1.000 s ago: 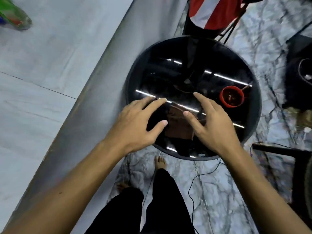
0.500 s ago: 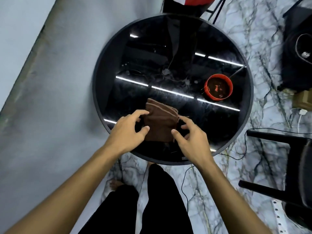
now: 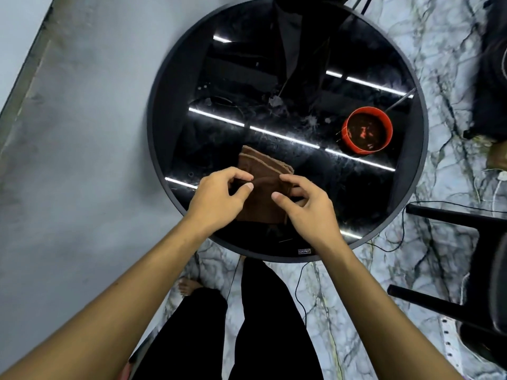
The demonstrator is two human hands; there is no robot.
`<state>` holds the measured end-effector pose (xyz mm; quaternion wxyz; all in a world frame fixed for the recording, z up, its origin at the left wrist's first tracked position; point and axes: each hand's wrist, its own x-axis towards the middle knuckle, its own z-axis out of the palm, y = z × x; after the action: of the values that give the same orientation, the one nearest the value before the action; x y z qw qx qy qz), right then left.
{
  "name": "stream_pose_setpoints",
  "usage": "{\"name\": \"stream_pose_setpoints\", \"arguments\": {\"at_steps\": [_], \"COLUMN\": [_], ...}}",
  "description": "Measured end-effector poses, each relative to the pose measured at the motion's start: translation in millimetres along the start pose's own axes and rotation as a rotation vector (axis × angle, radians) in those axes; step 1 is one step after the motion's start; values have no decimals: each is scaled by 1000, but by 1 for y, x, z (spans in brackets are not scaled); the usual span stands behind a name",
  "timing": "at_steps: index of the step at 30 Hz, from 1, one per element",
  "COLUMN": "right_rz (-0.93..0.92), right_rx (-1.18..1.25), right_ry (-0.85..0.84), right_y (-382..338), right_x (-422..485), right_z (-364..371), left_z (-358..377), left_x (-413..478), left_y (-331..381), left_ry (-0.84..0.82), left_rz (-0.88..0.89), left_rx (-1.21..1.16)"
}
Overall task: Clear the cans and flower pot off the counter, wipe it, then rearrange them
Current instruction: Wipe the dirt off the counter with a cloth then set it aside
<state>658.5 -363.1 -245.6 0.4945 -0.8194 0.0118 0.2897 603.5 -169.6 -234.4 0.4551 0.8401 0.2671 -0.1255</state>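
A round black glass table (image 3: 175,111) fills the upper middle of the head view. A folded brown cloth (image 3: 260,171) lies on its near part. My left hand (image 3: 216,198) pinches the cloth's left edge with thumb and fingers. My right hand (image 3: 307,207) grips its right edge the same way. A small red flower pot (image 3: 366,130) with dark soil stands on the table's right side, well apart from both hands. No cans are in view.
A grey wall (image 3: 82,133) runs along the left. Black chair legs (image 3: 450,218) stand at the right on the marble floor (image 3: 384,283), with a thin black cable (image 3: 299,283) trailing under the table. My legs are below the table edge.
The view has shifted so the whole table shows. Both hands came down from flat and spread over the cloth to pinching its two side edges.
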Motion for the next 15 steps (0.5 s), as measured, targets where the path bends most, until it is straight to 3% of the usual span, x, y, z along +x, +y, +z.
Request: {"name": "stream_pose_setpoints", "arguments": {"at_steps": [15], "right_rz": [-17], "right_rx": [59], "right_ry": [3], "right_y": [-5], "right_x": [11], "right_z": [1], "left_z": [-5], "left_x": [-4], "left_y": [3], "left_ry": [59], "left_rz": [-102], "left_rx": [-157]}}
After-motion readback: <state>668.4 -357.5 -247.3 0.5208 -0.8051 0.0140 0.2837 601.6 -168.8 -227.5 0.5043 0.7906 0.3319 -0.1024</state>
